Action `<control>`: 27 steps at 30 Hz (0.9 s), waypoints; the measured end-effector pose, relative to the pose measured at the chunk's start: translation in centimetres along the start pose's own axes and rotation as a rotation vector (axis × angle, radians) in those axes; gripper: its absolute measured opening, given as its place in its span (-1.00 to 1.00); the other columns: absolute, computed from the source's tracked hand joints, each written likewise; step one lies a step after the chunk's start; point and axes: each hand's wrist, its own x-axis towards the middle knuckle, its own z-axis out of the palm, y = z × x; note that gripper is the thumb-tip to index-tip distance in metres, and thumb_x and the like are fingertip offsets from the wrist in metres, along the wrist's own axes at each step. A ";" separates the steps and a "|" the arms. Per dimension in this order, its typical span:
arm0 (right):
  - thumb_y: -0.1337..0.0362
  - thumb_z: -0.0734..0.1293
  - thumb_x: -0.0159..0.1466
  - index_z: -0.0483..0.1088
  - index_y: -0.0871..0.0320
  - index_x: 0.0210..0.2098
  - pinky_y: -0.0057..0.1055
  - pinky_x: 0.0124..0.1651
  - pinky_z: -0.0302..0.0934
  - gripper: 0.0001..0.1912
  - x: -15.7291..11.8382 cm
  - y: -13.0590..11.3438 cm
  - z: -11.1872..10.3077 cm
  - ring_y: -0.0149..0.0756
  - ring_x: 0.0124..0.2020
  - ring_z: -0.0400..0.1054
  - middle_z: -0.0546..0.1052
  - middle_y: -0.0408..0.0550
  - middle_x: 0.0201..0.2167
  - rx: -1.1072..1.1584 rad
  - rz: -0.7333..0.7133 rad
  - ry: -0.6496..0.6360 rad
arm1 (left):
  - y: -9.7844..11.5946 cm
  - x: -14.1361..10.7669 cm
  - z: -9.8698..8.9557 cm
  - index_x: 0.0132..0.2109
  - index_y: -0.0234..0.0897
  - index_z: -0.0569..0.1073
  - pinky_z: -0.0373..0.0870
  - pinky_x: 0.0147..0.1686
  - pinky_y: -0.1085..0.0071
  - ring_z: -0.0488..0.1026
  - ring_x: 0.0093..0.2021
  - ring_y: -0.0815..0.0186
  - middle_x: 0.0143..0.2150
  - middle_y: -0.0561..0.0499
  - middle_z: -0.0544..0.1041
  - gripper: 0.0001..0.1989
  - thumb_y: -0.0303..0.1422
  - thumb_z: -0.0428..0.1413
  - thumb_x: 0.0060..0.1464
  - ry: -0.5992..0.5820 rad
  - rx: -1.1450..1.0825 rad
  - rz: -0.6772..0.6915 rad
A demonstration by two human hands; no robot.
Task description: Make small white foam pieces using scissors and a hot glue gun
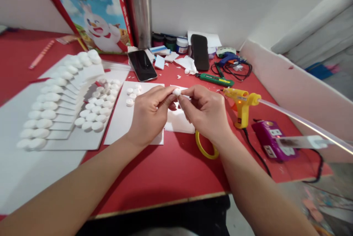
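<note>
Between the fingertips of both hands is a small white rounded piece (177, 91), soft-looking, perhaps clay or foam. My left hand (153, 112) pinches it from the left, and my right hand (204, 109) from the right, thumbs and forefingers meeting around it. Under my hands lie a white board (118, 129) with several small white discs (129, 102) at its upper part, and a white sheet (180, 121), partly covered by my right hand. A yellow tape ring (202, 147) lies by my right wrist.
Boards on the left carry rows of white ovals (44, 123) and smaller discs (92, 117). A yellow glue gun (242, 105) with a long glue stick stands right, near a purple box (273, 138). Behind are phones (142, 65), a green cutter (216, 80), a steel bottle (140, 11) and a printed bag (96, 18).
</note>
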 end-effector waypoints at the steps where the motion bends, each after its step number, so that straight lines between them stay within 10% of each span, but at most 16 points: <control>1: 0.21 0.39 0.35 0.51 0.17 -0.29 -0.44 -0.48 0.07 -0.84 0.0 0.0 0.1 -0.43 -0.56 0.22 0.46 -0.16 -0.56 0.029 0.017 -0.011 | -0.1 0.0 0.0 -0.04 -0.17 0.68 0.48 -0.33 0.45 0.54 -0.40 0.40 -0.26 0.00 0.62 -0.80 -0.31 0.15 0.36 0.013 0.001 -0.001; 16: 0.00 0.43 0.35 0.53 0.16 -0.26 -0.46 -0.54 0.04 -0.68 0.1 0.4 -0.4 -0.45 -0.58 0.22 0.43 -0.18 -0.57 0.017 0.042 -0.049 | -0.2 0.7 -0.9 -0.04 -0.17 0.68 0.51 -0.31 0.39 0.53 -0.41 0.34 -0.33 0.01 0.61 -0.80 -0.32 0.16 0.33 -0.130 -0.089 -0.096; 22: -0.10 0.52 0.20 0.44 0.16 -0.21 -0.44 -0.58 0.24 -0.53 0.2 -0.6 0.0 -0.42 -0.61 0.37 0.52 -0.17 -0.50 0.353 0.222 -0.078 | -0.1 1.1 -0.9 -0.12 -0.19 0.68 0.49 -0.36 0.42 0.46 -0.42 0.36 -0.26 0.00 0.65 -0.84 -0.29 0.20 0.28 -0.071 -0.142 -0.168; 27: 0.10 0.50 0.25 0.35 0.10 -0.31 -0.47 -0.59 0.20 -0.70 0.4 -0.2 0.2 -0.44 -0.63 0.34 0.47 -0.24 -0.55 0.334 0.229 -0.035 | -0.4 1.2 -0.7 -0.15 -0.20 0.68 0.47 -0.37 0.42 0.44 -0.43 0.37 -0.30 0.01 0.63 -0.86 -0.28 0.25 0.23 -0.070 -0.241 -0.257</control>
